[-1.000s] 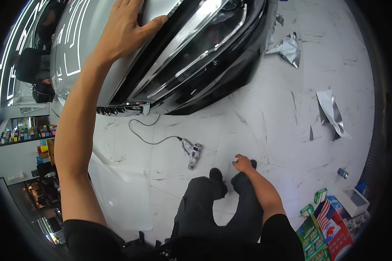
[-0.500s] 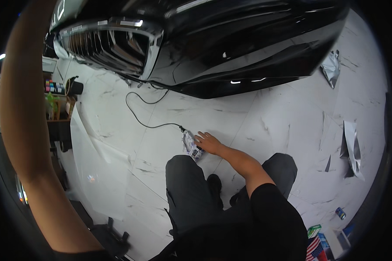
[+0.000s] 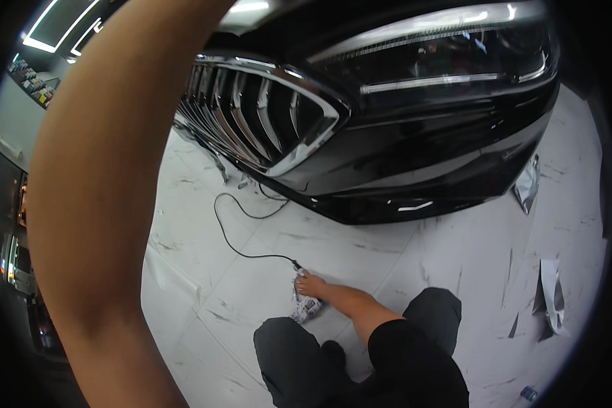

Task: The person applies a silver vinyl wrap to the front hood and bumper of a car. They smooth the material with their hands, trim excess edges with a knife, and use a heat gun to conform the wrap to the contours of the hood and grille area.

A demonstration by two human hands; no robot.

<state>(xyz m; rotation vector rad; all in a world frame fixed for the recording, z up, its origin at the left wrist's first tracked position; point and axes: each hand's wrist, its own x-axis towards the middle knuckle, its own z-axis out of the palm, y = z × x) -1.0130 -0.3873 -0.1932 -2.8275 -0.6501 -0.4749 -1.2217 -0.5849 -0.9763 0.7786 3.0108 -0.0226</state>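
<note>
My left forearm (image 3: 109,156) stretches up the left side to the top edge; its hand is out of sight. My right hand (image 3: 309,285) reaches down between my knees, its fingers curled onto a pale, patterned heat gun (image 3: 304,309) lying on the marble-patterned floor. A black cord (image 3: 251,256) loops from the gun toward the car. Above stands the front of a glossy black car (image 3: 421,156), with a chrome-slatted grille (image 3: 265,115) and a long headlight (image 3: 449,64).
Crumpled silver sheets (image 3: 527,187) and a folded strip (image 3: 551,299) lie on the right floor (image 3: 455,258). A small can (image 3: 528,393) lies at bottom right. A clear sheet (image 3: 173,279) lies at left. Shelves with small coloured items (image 3: 37,85) stand at upper left.
My view has swung toward the grille. My right hand has moved left and down onto the heat gun and closed on it. My left hand has left the frame at the top.
</note>
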